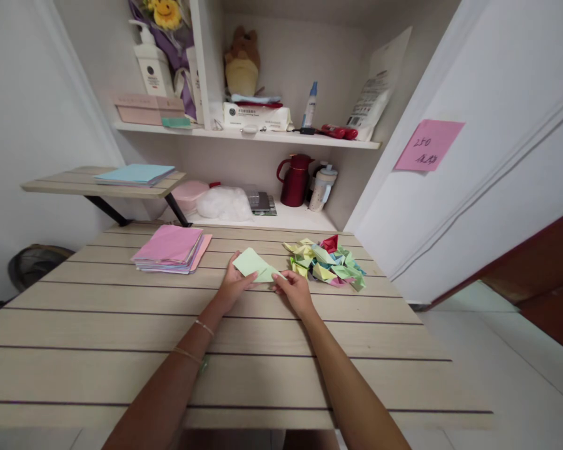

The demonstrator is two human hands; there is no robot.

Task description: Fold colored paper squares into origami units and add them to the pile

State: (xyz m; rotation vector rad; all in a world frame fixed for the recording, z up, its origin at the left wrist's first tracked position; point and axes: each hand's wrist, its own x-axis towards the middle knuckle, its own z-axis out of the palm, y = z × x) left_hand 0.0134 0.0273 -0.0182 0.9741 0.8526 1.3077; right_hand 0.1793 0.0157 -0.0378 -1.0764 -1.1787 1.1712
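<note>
A light green sheet of paper (251,261), partly folded, is held just above the table between both hands. My left hand (235,284) grips its left part, with the thumb on top near the crease and fingers behind. My right hand (294,291) pinches the narrow right-hand end between thumb and fingers. Some fingertips are hidden by the paper. To the right lies a heap of folded paper pieces (326,262) in yellow, green, blue, pink and red. On the left sits a stack of paper sheets (169,250) with a pink one on top.
The slatted wooden table (263,350) has a small raised shelf (65,181) at back left, bearing blue-topped paper (136,174). Behind, the cabinet holds a red jug (295,181), a bottle (323,189) and a plastic bag (223,204). A pink note (429,145) is on the right wall.
</note>
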